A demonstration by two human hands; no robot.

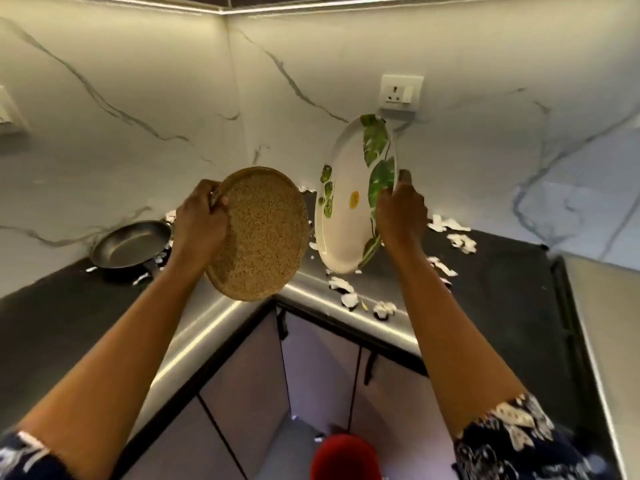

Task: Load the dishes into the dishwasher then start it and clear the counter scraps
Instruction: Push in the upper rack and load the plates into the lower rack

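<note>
White plate (346, 209) in R grip (401, 216)

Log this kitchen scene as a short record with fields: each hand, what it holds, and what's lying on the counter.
left hand: grips the rim of a brown speckled plate, tilted
right hand: grips a white leaf-patterned plate, held almost on edge
counter: dark, L-shaped corner
on counter, left: frying pan
on counter, scattered: white scraps
</note>
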